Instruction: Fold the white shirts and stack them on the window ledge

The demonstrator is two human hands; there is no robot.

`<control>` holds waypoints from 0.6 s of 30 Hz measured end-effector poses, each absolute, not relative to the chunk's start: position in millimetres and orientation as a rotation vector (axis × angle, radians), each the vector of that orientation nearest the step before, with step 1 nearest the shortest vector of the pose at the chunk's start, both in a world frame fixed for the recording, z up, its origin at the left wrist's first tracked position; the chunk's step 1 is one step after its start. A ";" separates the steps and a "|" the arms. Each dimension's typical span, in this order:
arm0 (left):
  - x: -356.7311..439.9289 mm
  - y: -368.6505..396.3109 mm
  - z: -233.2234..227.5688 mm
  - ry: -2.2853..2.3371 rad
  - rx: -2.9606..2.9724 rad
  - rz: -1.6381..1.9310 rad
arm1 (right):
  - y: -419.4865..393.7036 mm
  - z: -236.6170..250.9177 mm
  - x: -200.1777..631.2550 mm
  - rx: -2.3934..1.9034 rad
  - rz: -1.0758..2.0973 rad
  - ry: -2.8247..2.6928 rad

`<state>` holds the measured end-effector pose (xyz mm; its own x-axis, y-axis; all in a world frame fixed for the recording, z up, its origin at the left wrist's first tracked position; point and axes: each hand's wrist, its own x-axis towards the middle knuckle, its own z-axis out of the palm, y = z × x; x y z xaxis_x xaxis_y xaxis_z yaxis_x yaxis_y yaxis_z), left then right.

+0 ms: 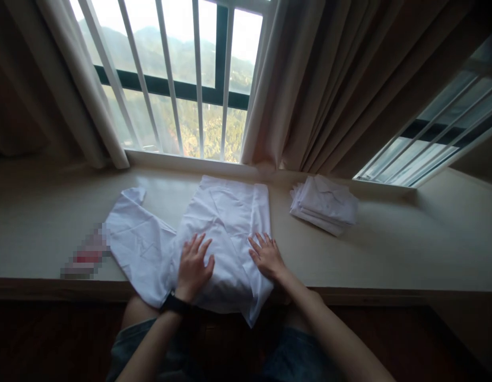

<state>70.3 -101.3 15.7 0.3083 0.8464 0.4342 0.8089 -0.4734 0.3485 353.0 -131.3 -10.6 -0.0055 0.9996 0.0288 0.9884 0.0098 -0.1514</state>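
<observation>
A white shirt (226, 212) lies spread on the windowsill, its right side folded inward. One sleeve (134, 239) stretches out to the left, and a lower corner hangs over the front edge. My left hand (194, 265) rests on the left part of the cloth with its fingers spread. Near the right fold, my right hand (266, 255) lies flat on the fabric, fingers apart. Neither hand grips anything. A dark band (176, 305) circles my left wrist.
A stack of folded white shirts (325, 204) sits to the right on the broad sill (389, 249). A blurred-out reddish item (87, 255) lies at the left. Behind are a barred window (182, 101) and curtains (309, 79). The sill's front edge is close to my legs.
</observation>
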 end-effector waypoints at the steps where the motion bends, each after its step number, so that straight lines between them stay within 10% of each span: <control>1: 47.4 -113.3 15.2 1.735 2.412 0.992 | -139.5 -11.2 352.5 -2.123 0.124 -2.133; 12: -56.3 -131.0 11.5 2.297 1.539 1.157 | -99.6 2.0 337.6 -1.973 0.095 -2.245; 18: -60.9 -104.2 32.9 1.693 0.600 1.539 | -92.5 -16.9 337.0 -2.045 0.212 -2.235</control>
